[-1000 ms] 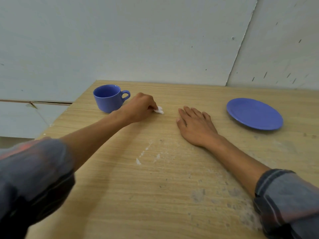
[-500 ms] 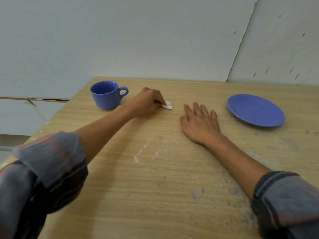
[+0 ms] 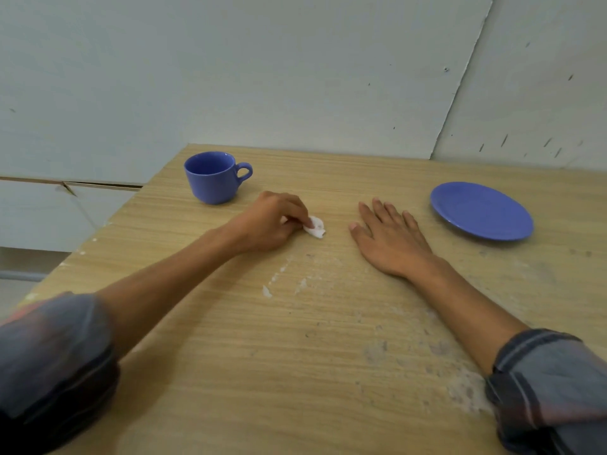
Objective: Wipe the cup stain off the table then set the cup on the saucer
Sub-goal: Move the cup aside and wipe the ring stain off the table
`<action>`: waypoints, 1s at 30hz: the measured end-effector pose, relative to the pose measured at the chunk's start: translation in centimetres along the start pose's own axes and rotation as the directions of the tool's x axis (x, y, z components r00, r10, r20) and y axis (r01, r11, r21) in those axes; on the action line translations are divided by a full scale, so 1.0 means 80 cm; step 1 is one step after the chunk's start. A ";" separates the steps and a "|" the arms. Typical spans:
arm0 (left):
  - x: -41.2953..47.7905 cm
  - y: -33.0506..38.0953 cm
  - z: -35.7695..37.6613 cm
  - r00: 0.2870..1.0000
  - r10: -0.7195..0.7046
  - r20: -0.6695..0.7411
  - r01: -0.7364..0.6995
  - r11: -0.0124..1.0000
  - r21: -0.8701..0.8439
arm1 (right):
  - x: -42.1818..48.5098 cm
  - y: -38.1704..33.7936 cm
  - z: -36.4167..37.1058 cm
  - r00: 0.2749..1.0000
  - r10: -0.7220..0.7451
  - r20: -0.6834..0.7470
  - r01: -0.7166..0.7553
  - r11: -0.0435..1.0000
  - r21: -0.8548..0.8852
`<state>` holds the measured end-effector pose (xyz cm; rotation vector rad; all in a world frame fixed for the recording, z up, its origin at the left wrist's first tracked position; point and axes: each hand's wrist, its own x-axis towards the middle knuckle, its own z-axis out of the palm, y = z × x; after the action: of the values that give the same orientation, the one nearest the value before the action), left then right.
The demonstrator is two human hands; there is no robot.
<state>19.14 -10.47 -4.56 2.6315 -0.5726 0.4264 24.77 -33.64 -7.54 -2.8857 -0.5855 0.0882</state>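
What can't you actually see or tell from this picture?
Head view only:
- The stain: not visible; the left hand and white wad cover that spot.
- What the wad is: too small to tell.
- The blue cup: its bottom is hidden by its wall.
- Table: cut off by the edges.

No writing, label, brand, number or sign can be read anywhere. The blue cup (image 3: 213,177) and the blue saucer (image 3: 481,210) are plain, with no print on them. The wooden desk (image 3: 295,356) and the pale wall panels (image 3: 262,70) carry only scuffs and marks.
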 end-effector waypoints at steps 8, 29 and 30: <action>0.060 -0.022 0.006 0.945 -0.320 -0.065 0.327 0.931 0.162 | 0.001 0.003 0.003 0.999 -0.012 -0.046 0.011 1.000 -0.006; 0.039 0.037 0.046 0.968 -0.194 -0.161 0.216 0.967 0.134 | 0.004 0.004 0.004 0.993 -0.010 -0.121 0.012 1.000 0.015; 0.036 0.034 0.042 0.976 -0.170 -0.139 0.189 0.971 0.144 | 0.005 0.004 0.004 0.993 -0.009 -0.120 0.011 1.000 0.013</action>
<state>21.05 -15.19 -5.48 2.7498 -0.2663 0.5969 25.18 -33.70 -7.92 -2.8504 -0.5744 -0.0821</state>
